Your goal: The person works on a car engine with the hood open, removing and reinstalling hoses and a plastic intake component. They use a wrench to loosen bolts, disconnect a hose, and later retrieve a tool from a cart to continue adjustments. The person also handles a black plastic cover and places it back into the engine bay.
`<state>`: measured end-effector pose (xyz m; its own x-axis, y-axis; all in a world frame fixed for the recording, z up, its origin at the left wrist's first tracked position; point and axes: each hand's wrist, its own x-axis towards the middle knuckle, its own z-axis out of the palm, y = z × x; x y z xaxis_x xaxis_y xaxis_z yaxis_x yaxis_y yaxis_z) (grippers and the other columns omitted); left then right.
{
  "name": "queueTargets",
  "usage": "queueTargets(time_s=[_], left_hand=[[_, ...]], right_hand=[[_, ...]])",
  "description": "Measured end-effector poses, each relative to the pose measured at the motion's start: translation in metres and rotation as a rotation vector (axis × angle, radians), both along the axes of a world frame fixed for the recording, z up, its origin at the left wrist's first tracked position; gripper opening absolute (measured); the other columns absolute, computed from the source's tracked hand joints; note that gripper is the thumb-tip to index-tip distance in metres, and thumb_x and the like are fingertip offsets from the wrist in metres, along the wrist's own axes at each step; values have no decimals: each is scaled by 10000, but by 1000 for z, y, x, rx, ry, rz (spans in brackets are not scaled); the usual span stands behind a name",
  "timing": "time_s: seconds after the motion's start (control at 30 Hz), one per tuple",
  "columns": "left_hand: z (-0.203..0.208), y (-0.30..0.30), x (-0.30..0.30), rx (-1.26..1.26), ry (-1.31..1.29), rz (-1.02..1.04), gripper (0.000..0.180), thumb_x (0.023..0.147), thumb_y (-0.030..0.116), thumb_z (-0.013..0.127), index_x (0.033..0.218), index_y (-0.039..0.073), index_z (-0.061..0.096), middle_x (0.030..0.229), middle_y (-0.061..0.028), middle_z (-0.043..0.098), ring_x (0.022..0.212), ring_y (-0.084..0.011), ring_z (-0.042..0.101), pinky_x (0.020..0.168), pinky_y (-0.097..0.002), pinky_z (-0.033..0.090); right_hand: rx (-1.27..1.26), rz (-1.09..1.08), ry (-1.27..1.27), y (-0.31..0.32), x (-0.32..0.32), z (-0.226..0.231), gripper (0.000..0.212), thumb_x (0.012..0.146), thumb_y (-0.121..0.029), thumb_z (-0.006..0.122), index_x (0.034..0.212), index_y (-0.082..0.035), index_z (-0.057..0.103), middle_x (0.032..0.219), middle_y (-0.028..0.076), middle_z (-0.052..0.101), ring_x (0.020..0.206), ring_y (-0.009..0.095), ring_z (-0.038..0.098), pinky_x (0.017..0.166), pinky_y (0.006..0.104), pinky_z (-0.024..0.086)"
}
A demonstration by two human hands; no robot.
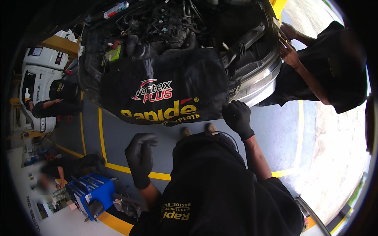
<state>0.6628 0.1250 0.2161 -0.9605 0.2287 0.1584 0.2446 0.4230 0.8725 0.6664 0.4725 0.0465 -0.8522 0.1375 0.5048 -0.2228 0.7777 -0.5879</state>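
Note:
My left hand (141,157), in a black glove, hangs in the air left of my body, below the fender cover. Its fingers curl toward the right, and nothing shows in them. A black fender cover (118,92) with a red, white and yellow print drapes over the front of a car with its engine bay (167,29) exposed. My right hand (238,119), gloved in black with a red cuff edge, is closed at the lower right corner of the cover. What it grips, if anything, is hidden. A thin black cable or hose (232,138) curves beside my waist, below that hand.
At the right, another person (327,70) has both hands at the car's headlight corner. A spray can (116,10) and a green-yellow item (112,55) lie at the engine bay. A blue tool cart (92,194) stands lower left. Two more people and a white vehicle (41,86) are left.

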Motion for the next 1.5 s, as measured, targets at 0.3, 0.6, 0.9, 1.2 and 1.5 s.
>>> queueTargets(time_s=[0.3,0.6,0.9,1.2,1.5], left_hand=[[2,22,-1,-57,10,-41,251,1028,-29,483,1114,-65,716,1001,-157,783,876,-209,772,805,-329,605],[2,0,9,-41,-19,116,188,1079,28,538,1098,-25,717,964,-114,765,837,-159,720,778,-311,575],[-9,-142,99,-77,-14,544,190,1049,6,595,1169,-1,743,1017,-126,783,888,-199,786,800,-320,618],[-15,-311,206,-47,-16,1088,290,1003,-85,586,1203,44,752,1095,-111,780,1064,-233,776,914,-358,607],[-38,-512,311,61,167,1543,284,956,-98,637,1170,44,758,1068,-117,771,894,-238,763,834,-348,595]], right_hand=[[-105,15,-99,11,16,1,397,950,-154,787,664,-54,530,613,148,544,574,372,583,565,465,437],[-143,215,-130,-22,-23,-11,128,934,-128,762,873,-32,705,803,157,678,729,381,676,665,471,521],[-138,632,17,-203,-108,52,102,912,-57,770,1008,-37,746,970,146,726,876,374,690,770,447,537],[-248,971,-195,-444,-124,-5,202,943,63,696,1132,13,746,1102,104,735,1042,256,706,930,360,559],[109,1490,6,-765,-59,36,190,914,-33,760,1095,-85,782,1026,97,752,967,306,710,889,421,564]])
